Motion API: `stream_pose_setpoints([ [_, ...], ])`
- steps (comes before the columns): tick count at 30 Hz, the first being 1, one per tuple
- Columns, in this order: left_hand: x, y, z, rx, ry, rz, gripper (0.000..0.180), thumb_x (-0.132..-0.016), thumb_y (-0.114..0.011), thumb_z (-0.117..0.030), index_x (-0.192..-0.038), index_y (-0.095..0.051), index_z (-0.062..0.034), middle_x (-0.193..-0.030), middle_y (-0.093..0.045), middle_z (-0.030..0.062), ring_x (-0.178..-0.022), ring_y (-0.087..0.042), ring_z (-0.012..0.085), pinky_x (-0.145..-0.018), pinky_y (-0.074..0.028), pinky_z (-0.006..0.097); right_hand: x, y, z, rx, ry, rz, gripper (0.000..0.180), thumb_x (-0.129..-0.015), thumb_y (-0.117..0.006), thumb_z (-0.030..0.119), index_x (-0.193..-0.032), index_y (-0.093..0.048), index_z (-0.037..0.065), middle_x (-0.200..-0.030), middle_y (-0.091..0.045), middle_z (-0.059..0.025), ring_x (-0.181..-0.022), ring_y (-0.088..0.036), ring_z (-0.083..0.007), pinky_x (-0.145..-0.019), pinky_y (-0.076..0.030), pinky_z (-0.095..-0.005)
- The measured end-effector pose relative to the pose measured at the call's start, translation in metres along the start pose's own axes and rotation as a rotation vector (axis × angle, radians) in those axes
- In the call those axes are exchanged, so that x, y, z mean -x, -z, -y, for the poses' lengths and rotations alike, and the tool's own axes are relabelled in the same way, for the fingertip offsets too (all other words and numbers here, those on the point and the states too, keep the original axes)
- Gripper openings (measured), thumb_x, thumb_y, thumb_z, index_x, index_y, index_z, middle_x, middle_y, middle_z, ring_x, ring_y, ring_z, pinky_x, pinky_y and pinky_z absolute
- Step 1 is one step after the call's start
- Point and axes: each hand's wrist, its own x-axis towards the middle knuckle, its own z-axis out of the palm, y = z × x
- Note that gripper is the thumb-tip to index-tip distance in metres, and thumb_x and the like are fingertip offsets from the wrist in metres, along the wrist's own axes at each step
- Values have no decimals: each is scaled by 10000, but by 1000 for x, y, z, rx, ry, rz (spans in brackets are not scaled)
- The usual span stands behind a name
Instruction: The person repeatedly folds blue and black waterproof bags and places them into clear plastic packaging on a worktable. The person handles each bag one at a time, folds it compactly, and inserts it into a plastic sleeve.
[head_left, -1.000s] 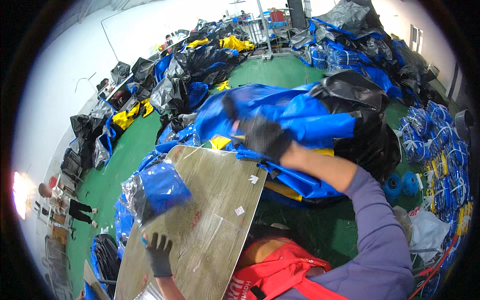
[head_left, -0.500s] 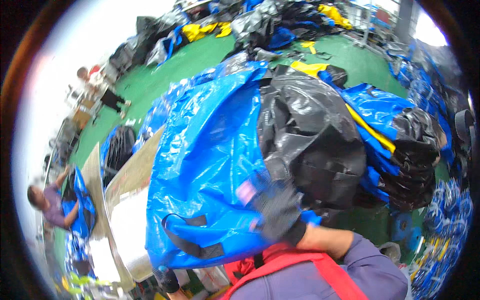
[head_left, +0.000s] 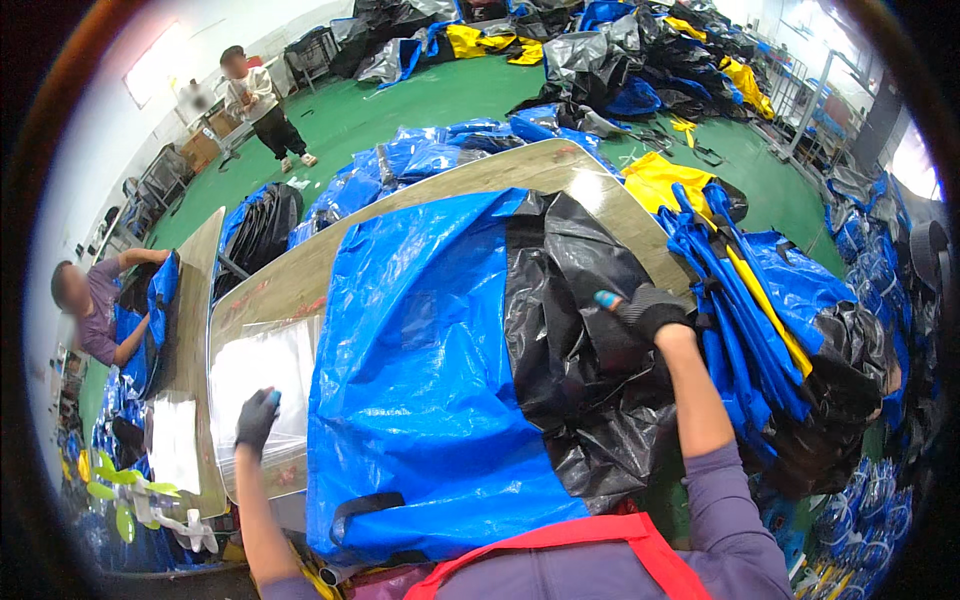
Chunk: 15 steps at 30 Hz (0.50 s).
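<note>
A large blue-and-black tarpaulin bag lies spread on the table in front of me, blue on the left and a crumpled black part on the right. A black strap handle is near its front left corner. My right hand, in a dark glove with a blue thumb tip, rests open on the black part, thumb pointing left. My left hand, also gloved, is left of the bag at a stack of clear plastic sheets, its fingers stretched out, holding nothing I can see.
The wood-patterned table shows behind the bag. Folded blue, yellow and black bags hang at its right edge. A co-worker handles a blue bag at the left; another person stands farther back. Tarpaulin heaps cover the far floor.
The bag, raised and covering more of the table before, now lies flatter and nearer. My right hand has moved right onto the black part; my left has come up from the front edge to the plastic sheets.
</note>
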Motion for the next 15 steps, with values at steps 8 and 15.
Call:
stream_pose_setpoints([
  [8, -143, -93, -22, -132, 191, 167, 388, -893, -579, -342, -1064, -642, 0, -962, -682, 122, -833, -632, 199, -759, -504, 306, -53, -96, -57, -364, 39, -108, 522, -780, -644, 528, -912, -687, 24, -911, -667, -210, -901, -637, -363, -803, -485, -431],
  [15, -105, -52, 11, 422, -339, 12, 360, -786, -636, -142, -1124, -627, -18, -971, -651, 98, -873, -602, 209, -812, -488, 340, -70, -51, -89, -717, 142, -206, 362, -853, -625, 356, -1015, -703, 42, -903, -709, -144, -868, -672, -281, -788, -500, -387],
])
